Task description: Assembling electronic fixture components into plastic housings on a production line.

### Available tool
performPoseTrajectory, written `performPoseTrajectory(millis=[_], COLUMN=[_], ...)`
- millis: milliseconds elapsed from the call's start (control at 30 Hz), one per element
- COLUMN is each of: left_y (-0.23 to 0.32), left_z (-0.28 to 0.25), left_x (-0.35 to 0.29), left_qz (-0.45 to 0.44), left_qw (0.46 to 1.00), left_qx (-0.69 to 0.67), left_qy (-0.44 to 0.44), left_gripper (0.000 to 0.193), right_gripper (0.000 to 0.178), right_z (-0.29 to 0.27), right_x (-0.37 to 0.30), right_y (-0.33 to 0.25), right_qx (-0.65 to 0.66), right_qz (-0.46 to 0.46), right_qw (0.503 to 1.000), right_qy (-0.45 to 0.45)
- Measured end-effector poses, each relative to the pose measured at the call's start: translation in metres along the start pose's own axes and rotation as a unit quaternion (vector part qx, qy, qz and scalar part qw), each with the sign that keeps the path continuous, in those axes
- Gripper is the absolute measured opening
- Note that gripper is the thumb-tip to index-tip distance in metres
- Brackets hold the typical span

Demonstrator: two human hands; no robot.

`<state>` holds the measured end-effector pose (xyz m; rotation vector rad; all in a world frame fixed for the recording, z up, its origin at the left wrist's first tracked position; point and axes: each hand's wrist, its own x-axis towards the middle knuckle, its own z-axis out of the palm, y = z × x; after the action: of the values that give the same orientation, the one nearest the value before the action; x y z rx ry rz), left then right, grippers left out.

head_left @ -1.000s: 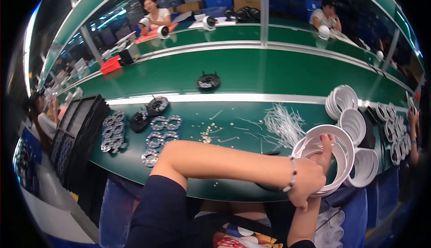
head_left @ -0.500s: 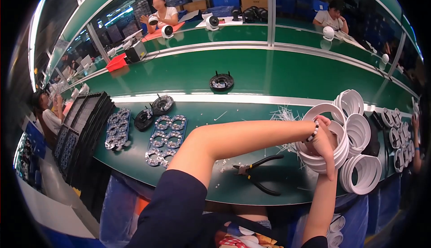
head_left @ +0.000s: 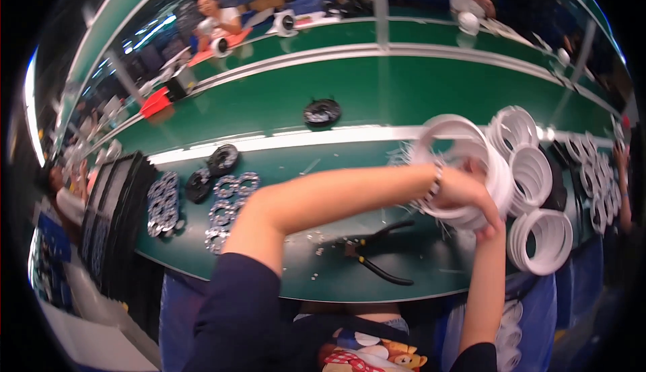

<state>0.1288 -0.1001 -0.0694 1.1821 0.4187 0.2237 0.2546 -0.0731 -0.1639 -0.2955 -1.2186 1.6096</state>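
A stack of white plastic rings (head_left: 498, 177) is tilted with its round opening toward the left. My left hand (head_left: 468, 196), with a beaded bracelet at its wrist, reaches across the opening and is closed on the stack's near wall. Some fingertips show inside the opening; whose they are I cannot tell. My right forearm (head_left: 486, 284) rises from below to the stack, and its hand is mostly hidden behind my left hand and the rings. Black-handled cutting pliers (head_left: 356, 249) lie on the green table left of the stack, touched by neither hand.
More white ring stacks (head_left: 544, 243) stand at right. Thin white strips (head_left: 404, 153) lie behind my left wrist. Circuit board panels (head_left: 163, 204), round black parts (head_left: 223, 160) and black trays (head_left: 111, 217) are at left. Another black part (head_left: 321, 112) sits on the far green surface. People work beyond.
The held ring stack has tipped so its opening shows more, and my left hand has turned with it. The whole view has shifted slightly and blurred. The pliers lie as before.
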Motion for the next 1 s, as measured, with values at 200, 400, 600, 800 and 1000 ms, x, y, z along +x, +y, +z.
performPoseTrajectory(millis=[200,400,600,800,1000], left_y=[0.042,0.045,0.020,0.016,0.030], left_z=[-0.048,-0.103,-0.128,-0.130,-0.105], left_x=[-0.005,0.056,0.106,0.129,0.116], left_qz=[-0.054,-0.211,-0.291,-0.255,-0.150], left_qw=[0.977,0.932,0.860,0.654,0.530], left_qx=[0.182,0.284,0.419,0.711,0.830], left_qy=[0.099,0.077,0.027,0.035,0.088], left_gripper=[0.026,0.020,0.022,0.043,0.057], right_gripper=[0.022,0.013,0.012,0.013,0.015], right_z=[0.004,0.051,0.043,0.033,0.030], right_x=[-0.021,-0.080,-0.073,-0.070,-0.069], right_y=[-0.017,-0.013,0.003,0.016,0.016], right_qx=[0.192,-0.202,-0.480,-0.537,-0.564], right_qz=[-0.018,-0.077,-0.153,-0.165,-0.161], right_qw=[0.935,0.937,0.826,0.794,0.786], right_qy=[0.299,0.275,0.253,0.232,0.196])
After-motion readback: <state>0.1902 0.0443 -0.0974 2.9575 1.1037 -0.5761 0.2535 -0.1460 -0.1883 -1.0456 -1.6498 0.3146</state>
